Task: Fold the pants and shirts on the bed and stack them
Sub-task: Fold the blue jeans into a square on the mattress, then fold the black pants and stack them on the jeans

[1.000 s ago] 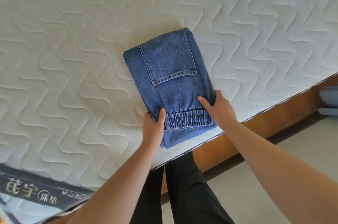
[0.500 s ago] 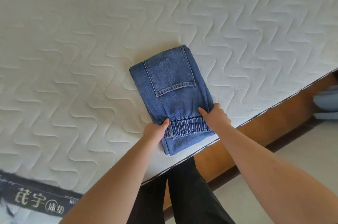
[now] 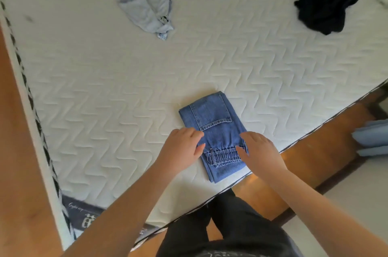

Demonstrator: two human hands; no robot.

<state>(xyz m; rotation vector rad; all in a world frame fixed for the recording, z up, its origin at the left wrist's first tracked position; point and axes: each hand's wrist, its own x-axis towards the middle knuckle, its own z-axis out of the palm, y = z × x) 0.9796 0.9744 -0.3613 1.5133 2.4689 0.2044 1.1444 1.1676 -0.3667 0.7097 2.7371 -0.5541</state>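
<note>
White quilted mattress of the bed (image 3: 105, 88) fills the view, with broad bare room from 9 to 12 o'clock. Crumpled pale blue shirt (image 3: 147, 4) lies at 11 o'clock, black garment (image 3: 323, 6) at 1 o'clock. Folded blue jeans (image 3: 216, 130) sit near the mattress's front edge at 5 o'clock. Left hand (image 3: 180, 147) and right hand (image 3: 260, 151) flank their elastic waistband, fingers relaxed, gripping nothing.

Folded jeans (image 3: 212, 128): mid-blue denim. Mattress (image 3: 105, 88): white, zigzag quilting. Crumpled shirt (image 3: 147, 4) pale blue; other crumpled garment (image 3: 323, 6) black.
</note>
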